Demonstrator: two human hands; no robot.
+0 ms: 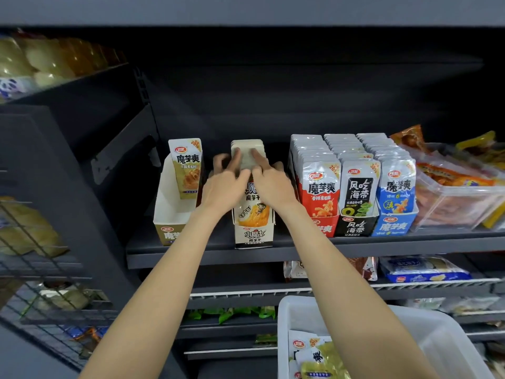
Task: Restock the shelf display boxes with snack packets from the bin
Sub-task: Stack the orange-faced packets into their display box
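A stack of beige snack packets [248, 152] stands in the white display box [254, 236] on the dark shelf. My left hand [225, 184] and my right hand [269, 184] both press on the top and sides of this stack, fingers spread over the packets. To the left, an olive display box [168, 214] holds one upright olive packet [187, 168] near its back. The white bin [437, 340] sits at the lower right with several olive packets [319, 359] inside, partly hidden by my right forearm.
Red [321, 198], black [359, 195] and blue [397, 192] display boxes stand full to the right. A clear tub [459, 203] of orange snacks is at the far right. The shelf edge [273, 254] runs below; lower shelves hold more goods. A wire rack [35, 242] stands at left.
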